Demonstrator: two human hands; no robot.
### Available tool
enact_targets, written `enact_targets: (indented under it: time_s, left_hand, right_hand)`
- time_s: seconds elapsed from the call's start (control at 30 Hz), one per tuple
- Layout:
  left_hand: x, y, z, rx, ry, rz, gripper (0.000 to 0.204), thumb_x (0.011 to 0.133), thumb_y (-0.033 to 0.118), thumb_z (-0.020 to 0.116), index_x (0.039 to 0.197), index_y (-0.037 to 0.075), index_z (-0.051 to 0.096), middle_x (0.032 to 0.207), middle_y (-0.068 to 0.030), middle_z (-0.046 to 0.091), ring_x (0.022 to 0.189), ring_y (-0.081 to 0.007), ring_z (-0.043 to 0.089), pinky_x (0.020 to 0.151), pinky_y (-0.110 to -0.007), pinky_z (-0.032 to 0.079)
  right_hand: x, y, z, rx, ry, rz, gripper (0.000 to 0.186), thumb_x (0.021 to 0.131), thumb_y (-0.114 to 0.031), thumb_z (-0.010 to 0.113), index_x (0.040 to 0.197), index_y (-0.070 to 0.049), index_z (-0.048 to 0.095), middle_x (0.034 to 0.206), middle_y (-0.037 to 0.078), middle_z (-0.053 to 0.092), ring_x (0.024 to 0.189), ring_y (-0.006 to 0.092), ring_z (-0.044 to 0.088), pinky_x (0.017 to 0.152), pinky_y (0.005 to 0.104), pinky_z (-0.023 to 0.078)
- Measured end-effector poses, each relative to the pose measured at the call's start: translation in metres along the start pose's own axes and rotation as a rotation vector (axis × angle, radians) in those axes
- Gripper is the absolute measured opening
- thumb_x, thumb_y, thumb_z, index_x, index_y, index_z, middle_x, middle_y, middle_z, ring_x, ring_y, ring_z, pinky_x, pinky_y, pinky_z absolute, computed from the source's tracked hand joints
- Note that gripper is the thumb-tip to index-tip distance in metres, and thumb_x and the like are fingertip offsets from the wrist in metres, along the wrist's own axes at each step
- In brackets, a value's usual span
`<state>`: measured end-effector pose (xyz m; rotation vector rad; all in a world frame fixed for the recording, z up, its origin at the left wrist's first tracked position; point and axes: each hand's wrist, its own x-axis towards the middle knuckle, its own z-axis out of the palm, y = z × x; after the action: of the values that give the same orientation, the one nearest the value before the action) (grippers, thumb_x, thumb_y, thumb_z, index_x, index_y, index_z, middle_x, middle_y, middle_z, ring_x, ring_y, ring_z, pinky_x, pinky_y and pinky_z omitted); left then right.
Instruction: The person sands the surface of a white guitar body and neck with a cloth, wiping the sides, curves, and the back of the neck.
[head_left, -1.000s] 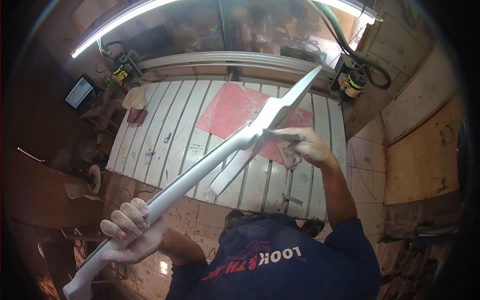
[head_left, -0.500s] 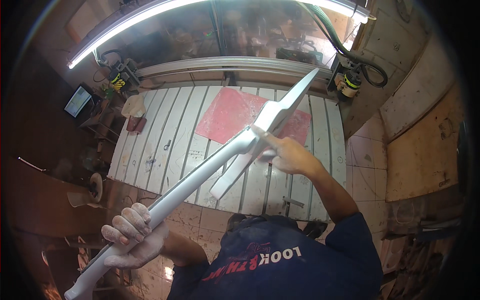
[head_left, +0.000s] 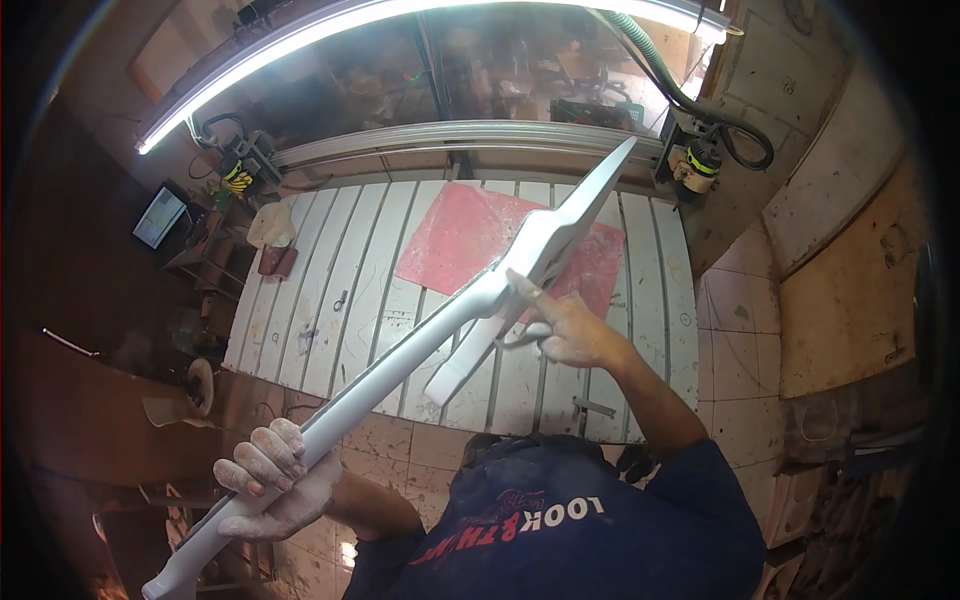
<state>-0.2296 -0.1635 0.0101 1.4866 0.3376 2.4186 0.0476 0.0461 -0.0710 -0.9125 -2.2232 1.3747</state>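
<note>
A long white frame piece [head_left: 395, 385] slants from lower left up to a pointed blade-like end at upper right, above the table. It has a bend midway and a shorter branch [head_left: 462, 365] angling down from there. Near its lower end, my left hand [head_left: 275, 478] is closed around the shaft, fingers over the top, whitened with dust. My right hand [head_left: 572, 328] lies at the bend, one finger stretched out onto the white surface, the others partly bent beside the branch. No object shows plainly in it.
Below lies a slatted white table [head_left: 345, 290] with a dusty red sheet [head_left: 455, 235] on it. A cream-coloured bag [head_left: 271, 226] sits at its far left corner, and a small metal bar [head_left: 594, 406] near its front edge. Behind run a metal rail [head_left: 465, 132] and machine heads at both ends.
The right hand has shifted slightly down, and its lower fingers now show more apart beside the branch. The left hand keeps its grip; the view has moved a little.
</note>
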Motion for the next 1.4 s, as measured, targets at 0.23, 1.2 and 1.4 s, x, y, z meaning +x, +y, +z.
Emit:
enact_targets:
  time_s: [0.23,1.2,1.4]
  left_hand:
    - [0.002,0.001,-0.005,-0.001,0.005,-0.007,0.054,0.098,0.064,0.045,0.087,0.011,0.047,0.065,-0.0014,0.047,0.057,-0.0138,0.046,0.072,-0.036,0.05]
    - [-0.006,0.001,-0.121,-0.23,0.114,-0.123,0.046,0.087,0.05,0.072,0.079,0.013,0.046,0.062,0.0033,0.044,0.058,-0.0097,0.044,0.062,-0.026,0.041]
    - [-0.007,0.009,-0.13,-0.205,0.148,-0.106,0.044,0.087,0.048,0.073,0.079,0.012,0.048,0.062,0.0031,0.046,0.058,-0.0103,0.046,0.064,-0.026,0.046]
  right_hand:
    - [-0.011,0.013,-0.028,0.506,-0.128,0.032,0.063,0.069,0.016,0.045,0.123,-0.005,0.07,0.095,0.009,0.07,0.065,0.0142,0.063,0.052,0.0256,0.051]
    - [0.102,0.158,-0.164,-0.637,0.772,-0.196,0.061,0.078,0.01,0.042,0.131,-0.012,0.063,0.134,0.016,0.061,0.12,0.0325,0.061,0.104,0.0383,0.048]
    - [0.107,0.119,-0.112,-0.576,0.398,-0.331,0.062,0.082,0.009,0.04,0.133,-0.016,0.064,0.136,0.012,0.061,0.127,0.0308,0.058,0.111,0.0353,0.042]
